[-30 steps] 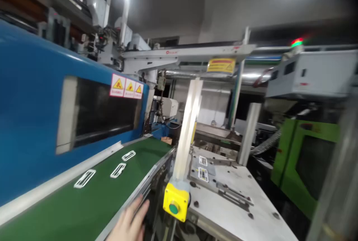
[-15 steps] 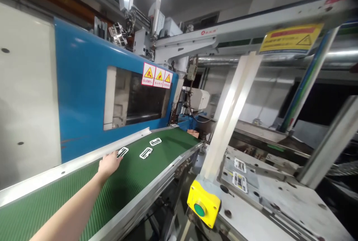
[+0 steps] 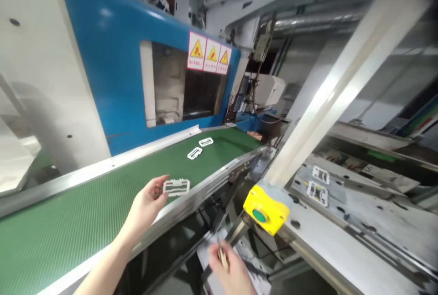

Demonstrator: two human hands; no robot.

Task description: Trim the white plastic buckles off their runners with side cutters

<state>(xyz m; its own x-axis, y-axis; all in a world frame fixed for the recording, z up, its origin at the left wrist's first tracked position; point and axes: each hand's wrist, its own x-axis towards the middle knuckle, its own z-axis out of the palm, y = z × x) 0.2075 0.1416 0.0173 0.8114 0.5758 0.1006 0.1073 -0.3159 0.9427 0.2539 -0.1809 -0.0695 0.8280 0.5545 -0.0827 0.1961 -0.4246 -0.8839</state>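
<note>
My left hand (image 3: 145, 206) pinches a white plastic frame part (image 3: 176, 186) and holds it above the near edge of the green conveyor belt (image 3: 85, 213). Two more white frame parts (image 3: 195, 152) (image 3: 205, 141) lie further up the belt. My right hand (image 3: 230, 270) is low at the bottom of the view, blurred, with its fingers closed on a thin stick-like object I cannot name, above some pale sheets below the table.
A blue moulding machine (image 3: 116, 71) with three yellow warning stickers (image 3: 208, 53) runs behind the belt. A yellow box with a green push button (image 3: 266, 207) sits at the foot of a slanted white post (image 3: 335, 90). Two white parts (image 3: 317, 192) lie on the grey metal table (image 3: 342, 245).
My left hand reached up the belt, took one white frame part and drew it back toward me. My right hand came into view at the bottom. The view swung downward.
</note>
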